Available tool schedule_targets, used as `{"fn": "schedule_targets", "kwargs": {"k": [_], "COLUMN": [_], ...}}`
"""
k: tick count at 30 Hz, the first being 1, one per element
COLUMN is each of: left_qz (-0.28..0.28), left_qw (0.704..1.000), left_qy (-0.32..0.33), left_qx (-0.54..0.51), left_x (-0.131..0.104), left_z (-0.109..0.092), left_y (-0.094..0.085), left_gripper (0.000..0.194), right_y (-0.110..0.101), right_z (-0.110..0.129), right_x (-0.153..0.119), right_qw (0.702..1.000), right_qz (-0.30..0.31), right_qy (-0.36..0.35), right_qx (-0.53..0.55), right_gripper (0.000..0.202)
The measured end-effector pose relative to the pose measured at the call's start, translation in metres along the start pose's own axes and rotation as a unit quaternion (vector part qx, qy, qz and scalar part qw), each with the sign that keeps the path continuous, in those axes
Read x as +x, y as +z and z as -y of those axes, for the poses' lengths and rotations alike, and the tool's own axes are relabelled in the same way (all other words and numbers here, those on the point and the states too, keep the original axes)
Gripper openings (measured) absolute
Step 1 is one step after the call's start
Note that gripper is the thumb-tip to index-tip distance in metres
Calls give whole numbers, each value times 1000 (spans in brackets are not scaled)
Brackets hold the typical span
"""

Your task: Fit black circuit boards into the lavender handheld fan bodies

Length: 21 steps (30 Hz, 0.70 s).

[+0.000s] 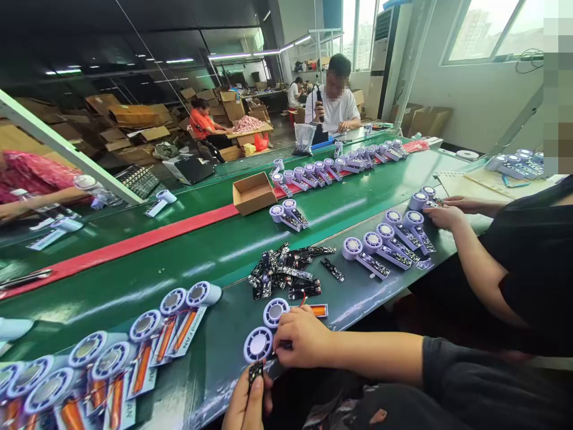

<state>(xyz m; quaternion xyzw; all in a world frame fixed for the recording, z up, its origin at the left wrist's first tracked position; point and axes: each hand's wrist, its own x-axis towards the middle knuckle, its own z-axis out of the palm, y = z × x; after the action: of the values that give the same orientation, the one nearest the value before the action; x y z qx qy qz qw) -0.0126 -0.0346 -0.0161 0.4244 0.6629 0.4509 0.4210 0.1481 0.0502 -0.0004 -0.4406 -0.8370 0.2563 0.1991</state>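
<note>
My left hand (248, 399), at the bottom edge, pinches a small black circuit board (256, 371) upright between thumb and fingers. Just above it, my right hand (304, 337) is closed with its fingertips bent down; a small dark piece shows under them, too hidden to name. Beside the fingertips lies a lilac handheld fan (258, 344) with a round grille; its handle is hidden by my hands. Behind my right hand rests a second fan (276, 312), and an orange battery (319, 310) shows in a handle there. A pile of black circuit boards (282, 269) lies beyond.
Open fans with orange batteries (143, 358) line the left. Fans fitted with boards (373, 254) stand at right, near a co-worker's hands (447, 212). A cardboard box (254, 194) and a red strip (156, 239) lie along the green belt (188, 260). Another person (333, 101) sits opposite.
</note>
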Motion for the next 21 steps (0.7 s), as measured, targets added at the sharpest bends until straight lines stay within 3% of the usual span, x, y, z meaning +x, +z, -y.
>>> {"fn": "schedule_targets", "kwargs": {"k": [5,12,15,19,21], "left_qz": [12,23,21,61,37], "left_qw": [999,1000,993,936,919], "left_qy": [33,-10,-26,-87,-85], "left_qx": [-5,5,-110,-335,-383], "left_x": [3,-8,-16,-17,-13], "left_z": [-8,-7,-8,-14,-18], "left_y": [-3,0,2,1,-1], "left_gripper": [49,30,20,34,40], "right_y": [-5,-5,-5,-5,-4], "right_z": [2,1,2,0,-1], "right_x": [0,3,2,3,2], "right_qw": [1000,1000,1000,1000,1000], "right_qz": [16,18,29,27,16], "right_qy": [2,-13,-9,-14,-21], "right_qx": [9,14,-1,-7,-7], "right_gripper": [6,9,9,10,10]}}
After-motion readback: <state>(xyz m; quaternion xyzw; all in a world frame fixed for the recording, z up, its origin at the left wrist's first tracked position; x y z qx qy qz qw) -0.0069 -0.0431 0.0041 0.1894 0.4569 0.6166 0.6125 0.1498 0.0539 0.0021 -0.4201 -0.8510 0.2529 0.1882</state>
